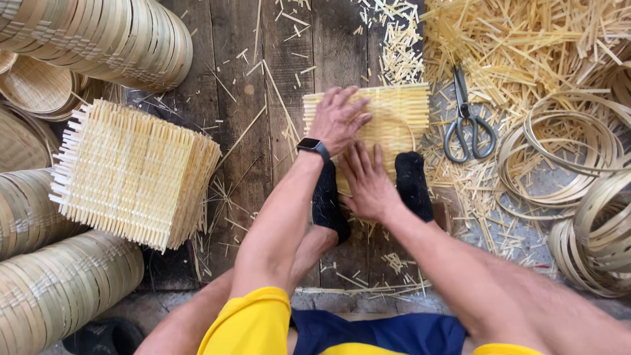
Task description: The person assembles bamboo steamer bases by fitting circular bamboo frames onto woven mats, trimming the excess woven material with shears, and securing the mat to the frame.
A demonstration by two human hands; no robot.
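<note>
Plainly, the square woven bamboo mat (388, 121), flat on the plank floor (230, 98) under 2 black-socked feet (413, 184), could shift or fray since the left hand (338, 118) and right hand (368, 184) press open-palmed, gripping nothing, while scissors (468, 125) lie just beside.

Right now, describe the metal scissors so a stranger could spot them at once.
Start at the dark wooden plank floor and move to the flat woven bamboo mat under the left hand. Just right of it, beside the heap of pale bamboo offcuts, lie the grey metal scissors, the only metal thing there.
</note>
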